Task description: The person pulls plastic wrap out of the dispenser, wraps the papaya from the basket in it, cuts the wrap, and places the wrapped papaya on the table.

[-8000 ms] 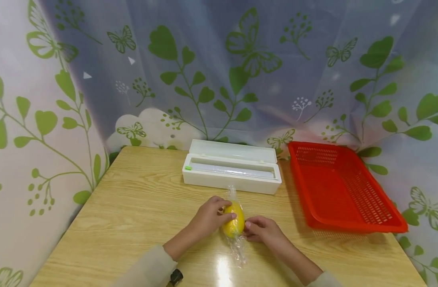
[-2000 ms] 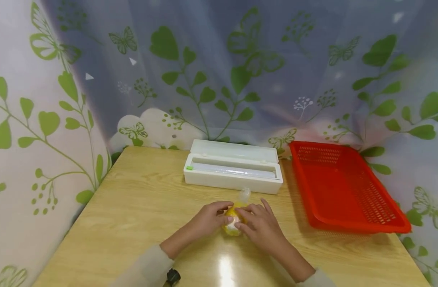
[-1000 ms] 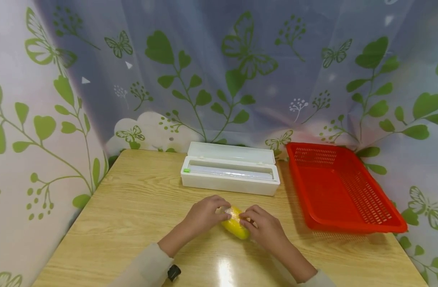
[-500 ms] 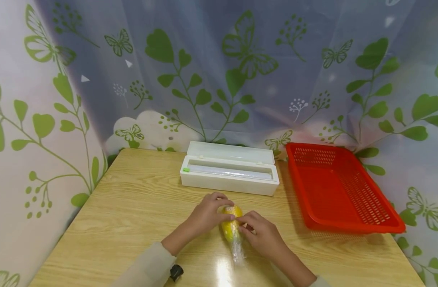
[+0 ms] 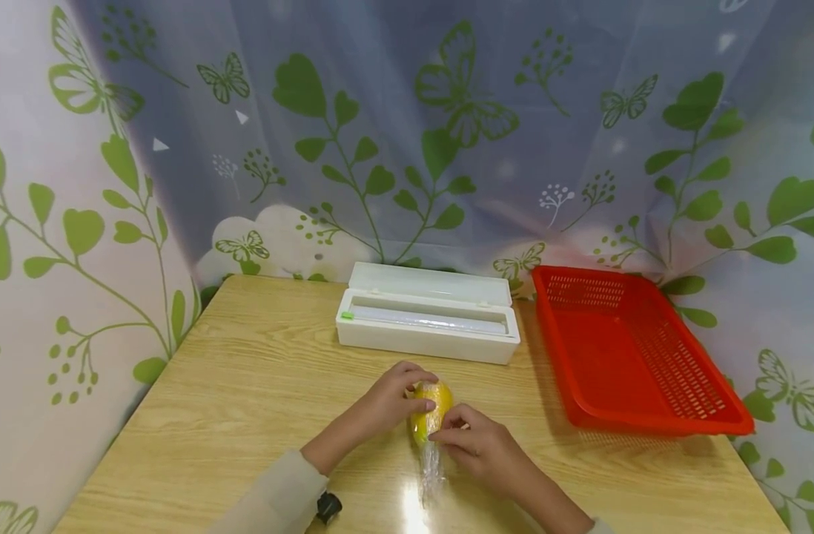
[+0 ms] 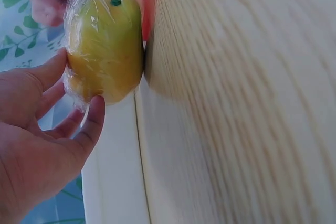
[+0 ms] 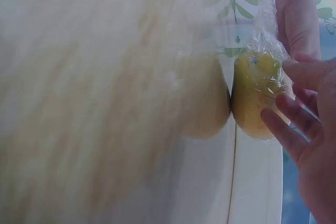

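Observation:
A yellow mango point(image 5: 423, 425), greener at its stem end, lies on the wooden table in clear cling film point(image 5: 431, 475). A loose tail of the film trails from its near end. My left hand point(image 5: 395, 400) holds the mango from the left, thumb on top and fingers over the far end; in the left wrist view its fingertips touch the wrapped mango point(image 6: 105, 51). At the near right, my right hand point(image 5: 479, 449) pinches the film where the tail begins. The right wrist view shows its thumb on the film point(image 7: 265, 30) and its other fingertips close to the mango.
Behind the hands stands a white cling film box point(image 5: 423, 341), lid raised, with a roll point(image 5: 427, 319) and a green slider point(image 5: 347, 316). A red plastic basket point(image 5: 567, 363) stands at the right. Patterned curtain point(image 5: 380, 111) hangs behind the table point(image 5: 247, 393).
The mango was turned about between my hands, and the film tail now points towards me. Over the last half second my right hand slid nearer along the mango to the tail's base.

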The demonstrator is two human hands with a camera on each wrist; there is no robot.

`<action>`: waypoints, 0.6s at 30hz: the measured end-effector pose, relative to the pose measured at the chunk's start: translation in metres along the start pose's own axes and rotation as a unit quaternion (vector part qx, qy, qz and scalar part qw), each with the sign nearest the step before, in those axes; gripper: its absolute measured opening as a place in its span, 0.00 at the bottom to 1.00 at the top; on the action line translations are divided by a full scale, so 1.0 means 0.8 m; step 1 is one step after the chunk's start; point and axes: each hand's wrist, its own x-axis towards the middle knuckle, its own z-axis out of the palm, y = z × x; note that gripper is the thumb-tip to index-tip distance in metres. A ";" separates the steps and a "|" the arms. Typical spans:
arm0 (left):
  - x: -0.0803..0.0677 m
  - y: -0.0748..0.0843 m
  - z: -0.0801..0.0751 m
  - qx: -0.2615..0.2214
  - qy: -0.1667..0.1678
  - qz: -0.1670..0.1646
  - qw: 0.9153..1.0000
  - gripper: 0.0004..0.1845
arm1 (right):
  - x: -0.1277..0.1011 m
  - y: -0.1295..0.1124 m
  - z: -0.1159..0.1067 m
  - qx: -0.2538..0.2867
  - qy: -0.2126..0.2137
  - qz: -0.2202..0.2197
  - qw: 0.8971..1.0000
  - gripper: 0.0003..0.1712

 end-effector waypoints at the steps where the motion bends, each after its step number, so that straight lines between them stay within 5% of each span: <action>1: 0.000 -0.001 0.000 -0.001 0.000 -0.001 1.000 0.20 | -0.001 0.001 0.000 0.005 -0.001 -0.014 1.000 0.17; 10: 0.001 -0.004 -0.001 -0.013 -0.001 -0.012 1.000 0.20 | -0.007 0.005 0.004 0.005 -0.042 -0.080 0.996 0.11; 18: 0.000 -0.004 -0.002 -0.021 0.003 -0.016 1.000 0.20 | -0.008 0.001 0.005 -0.012 -0.080 -0.058 0.995 0.21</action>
